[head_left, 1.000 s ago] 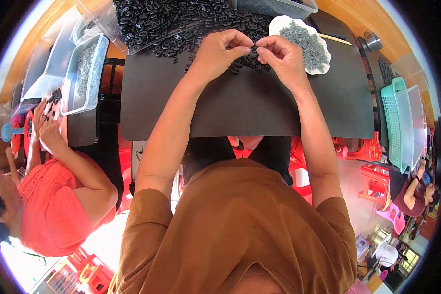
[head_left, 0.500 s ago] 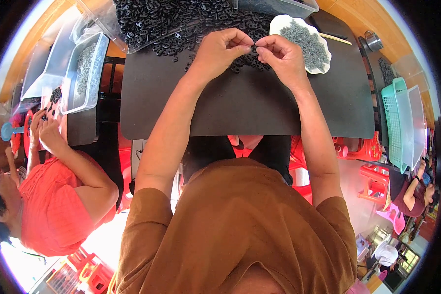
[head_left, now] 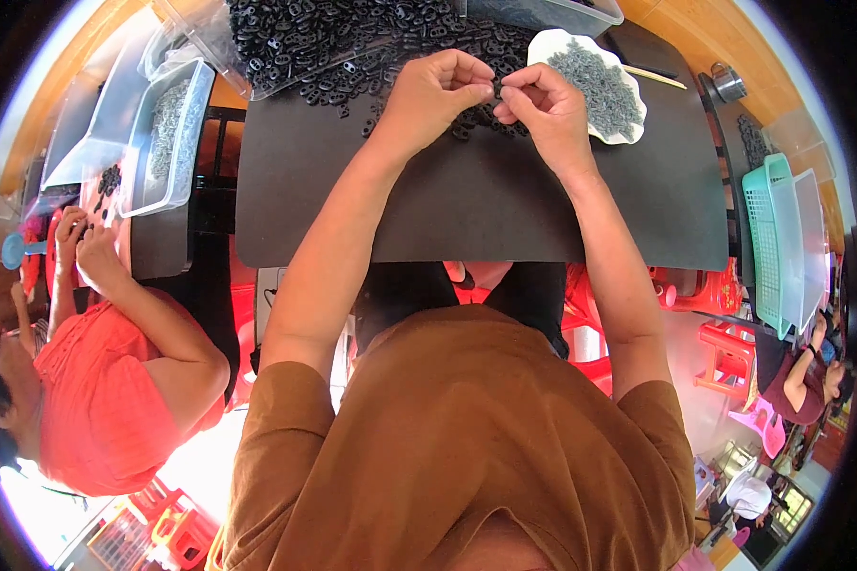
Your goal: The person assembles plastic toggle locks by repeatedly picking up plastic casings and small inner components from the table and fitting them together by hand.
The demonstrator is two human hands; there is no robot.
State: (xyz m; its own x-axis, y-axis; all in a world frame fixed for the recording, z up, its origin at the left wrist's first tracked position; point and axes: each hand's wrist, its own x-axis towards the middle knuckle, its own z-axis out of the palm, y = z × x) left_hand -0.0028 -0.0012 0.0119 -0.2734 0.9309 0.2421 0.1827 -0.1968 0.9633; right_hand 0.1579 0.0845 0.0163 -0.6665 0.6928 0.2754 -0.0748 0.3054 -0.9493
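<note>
My left hand (head_left: 436,100) is closed in a pinch on a small black plastic piece (head_left: 496,88), which shows only in part between the fingertips. Right beside it, my right hand (head_left: 554,112) has thumb and forefinger pressed together against the piece's side; whatever they grip is hidden. Behind both hands spreads a large heap of small black two-holed plastic pieces (head_left: 300,43). Close to my right hand lies a white scalloped dish (head_left: 630,133) filled with small grey translucent parts (head_left: 595,90).
Both hands are over a dark table (head_left: 428,214). A thin stick (head_left: 657,76) rests by the dish. Clear plastic bins (head_left: 176,181) stand at left, beside a co-worker in red (head_left: 124,381). A green basket (head_left: 765,238) and a metal cup (head_left: 728,81) are at right.
My right hand has shifted slightly, and its fingertips have drawn a little apart from the left ones. My left hand stays nearly in place with the black piece.
</note>
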